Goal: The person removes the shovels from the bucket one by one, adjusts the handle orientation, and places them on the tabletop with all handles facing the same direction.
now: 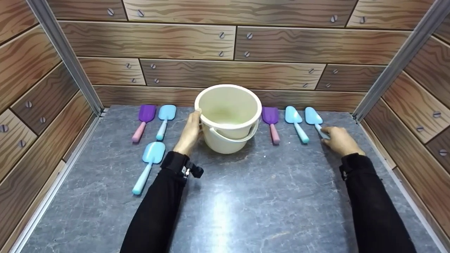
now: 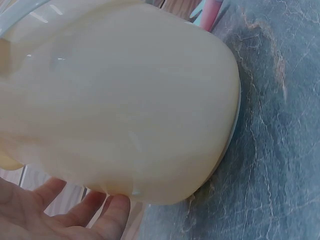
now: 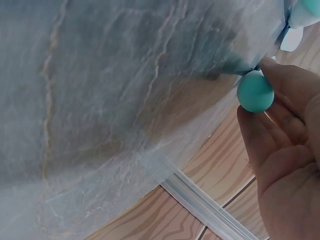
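Note:
A cream plastic bucket (image 1: pixel 225 143) with its handle hanging down stands near the back wall. My left hand (image 1: pixel 190 131) holds its left side, the thumb at the rim. In the left wrist view, the fingers (image 2: pixel 114 215) touch the bucket's outer side. Off to the right, my right hand (image 1: pixel 339 140) pinches the handle of the rightmost blue toy shovel (image 1: pixel 313 116), whose blade lies on the table. From the right wrist, the round turquoise handle end (image 3: pixel 255 92) shows between thumb and fingers.
Right of the bucket lie a purple shovel (image 1: pixel 270 115) with a pink handle and another blue shovel (image 1: pixel 293 115). Left of it are a second purple shovel (image 1: pixel 147 113) and two blue ones (image 1: pixel 167 112). Wood-patterned walls (image 1: pixel 225 73) enclose the grey marbled table (image 1: pixel 267 196).

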The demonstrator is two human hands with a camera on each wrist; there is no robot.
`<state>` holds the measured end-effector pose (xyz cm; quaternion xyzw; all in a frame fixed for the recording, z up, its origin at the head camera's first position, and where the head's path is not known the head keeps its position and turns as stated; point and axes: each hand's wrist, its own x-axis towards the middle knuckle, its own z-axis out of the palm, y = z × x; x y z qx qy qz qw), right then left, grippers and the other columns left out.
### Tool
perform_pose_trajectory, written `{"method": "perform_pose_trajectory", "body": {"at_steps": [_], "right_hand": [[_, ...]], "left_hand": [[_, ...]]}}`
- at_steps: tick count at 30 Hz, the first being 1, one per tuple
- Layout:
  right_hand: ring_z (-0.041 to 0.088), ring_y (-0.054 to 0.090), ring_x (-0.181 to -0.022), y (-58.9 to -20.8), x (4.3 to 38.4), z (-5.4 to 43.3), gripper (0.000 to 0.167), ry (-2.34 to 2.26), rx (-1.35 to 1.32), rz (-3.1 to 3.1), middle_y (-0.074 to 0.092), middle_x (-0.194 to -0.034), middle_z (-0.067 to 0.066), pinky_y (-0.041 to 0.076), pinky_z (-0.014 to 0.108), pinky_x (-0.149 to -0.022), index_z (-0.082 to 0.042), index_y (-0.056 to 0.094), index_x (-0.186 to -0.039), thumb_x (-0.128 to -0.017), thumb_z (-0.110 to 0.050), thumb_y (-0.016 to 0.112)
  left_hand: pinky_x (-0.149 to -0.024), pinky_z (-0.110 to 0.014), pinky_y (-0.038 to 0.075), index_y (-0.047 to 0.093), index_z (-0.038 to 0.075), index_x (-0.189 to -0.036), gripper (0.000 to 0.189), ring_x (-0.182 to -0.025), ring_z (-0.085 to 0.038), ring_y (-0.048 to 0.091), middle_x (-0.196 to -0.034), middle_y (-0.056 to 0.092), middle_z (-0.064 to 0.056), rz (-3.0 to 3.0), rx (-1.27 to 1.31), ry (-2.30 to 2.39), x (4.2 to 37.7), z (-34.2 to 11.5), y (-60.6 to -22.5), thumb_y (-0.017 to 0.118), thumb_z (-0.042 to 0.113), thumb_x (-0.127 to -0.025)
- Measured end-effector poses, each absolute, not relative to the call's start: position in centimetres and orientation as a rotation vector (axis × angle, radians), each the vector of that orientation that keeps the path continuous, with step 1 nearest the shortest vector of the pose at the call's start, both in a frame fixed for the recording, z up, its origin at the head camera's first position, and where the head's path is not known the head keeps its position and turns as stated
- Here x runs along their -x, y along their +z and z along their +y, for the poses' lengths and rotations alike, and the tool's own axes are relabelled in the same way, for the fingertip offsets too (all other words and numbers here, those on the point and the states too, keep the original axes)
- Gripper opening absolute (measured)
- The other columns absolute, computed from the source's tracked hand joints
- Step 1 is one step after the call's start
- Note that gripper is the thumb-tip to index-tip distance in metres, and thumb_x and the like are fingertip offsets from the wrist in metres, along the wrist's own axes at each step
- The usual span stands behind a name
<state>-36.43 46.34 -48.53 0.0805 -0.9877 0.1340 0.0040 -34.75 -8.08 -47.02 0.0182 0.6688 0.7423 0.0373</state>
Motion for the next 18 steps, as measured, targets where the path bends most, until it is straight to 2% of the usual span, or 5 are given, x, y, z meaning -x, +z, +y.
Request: {"method": "perform_pose_trajectory", "body": {"at_steps": [7, 14, 18], "right_hand": [[0.067, 0.064, -0.143, -47.9, 36.5, 46.1, 0.05, 0.466, -0.233, -3.085, 0.066, -0.152, 0.045, 0.05, 0.078, -0.124, 0.018, 0.063, -0.153, -0.111, -0.007, 0.075], [0.066, 0.056, -0.153, -46.0, 36.7, 44.7, 0.056, 0.506, -0.242, -3.068, 0.06, -0.161, 0.044, 0.043, 0.078, -0.131, 0.014, 0.059, -0.16, -0.117, -0.02, 0.069], [0.065, 0.055, -0.154, -44.6, 36.6, 43.6, 0.058, 0.49, -0.246, -3.083, 0.056, -0.166, 0.044, 0.045, 0.078, -0.13, 0.012, 0.054, -0.167, -0.119, -0.019, 0.066]], "left_hand": [[-0.139, -0.059, 0.042, 0.028, 0.001, -0.18, 0.078, -0.159, -0.042, 0.05, -0.172, 0.043, -0.026, 2.069, -0.072, 2.277, 34.8, -8.1, -47.2, 0.032, 0.054, -0.123], [-0.136, -0.06, 0.045, 0.032, 0.002, -0.176, 0.073, -0.156, -0.042, 0.052, -0.17, 0.045, -0.027, 2.052, -0.095, 2.307, 34.6, -8.0, -47.1, 0.032, 0.053, -0.124], [-0.138, -0.06, 0.044, 0.032, 0.001, -0.176, 0.074, -0.159, -0.043, 0.051, -0.172, 0.045, -0.027, 2.053, -0.096, 2.313, 34.6, -7.9, -47.1, 0.033, 0.053, -0.124]]}}
